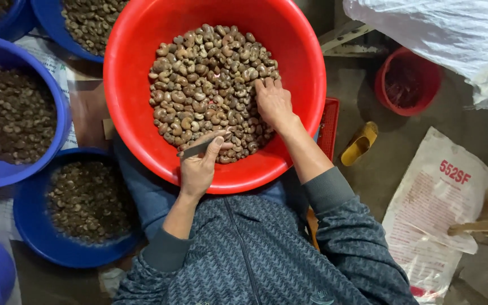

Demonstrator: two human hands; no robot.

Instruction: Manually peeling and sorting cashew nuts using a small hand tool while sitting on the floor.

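Note:
A big red basin rests on my lap, and a heap of brown, kidney-shaped unshelled nuts fills its middle. My left hand sits at the near rim of the basin, closed around a thin grey metal blade that points left. My right hand lies palm down on the right side of the heap. Its fingers are spread and pressed among the nuts, and I cannot see whether it holds one.
Several blue basins of nuts and dark shell bits crowd the left. A small red bucket, a yellow slipper, a printed white sack and a white bag lie on the floor at right. A red crate edge shows beside the basin.

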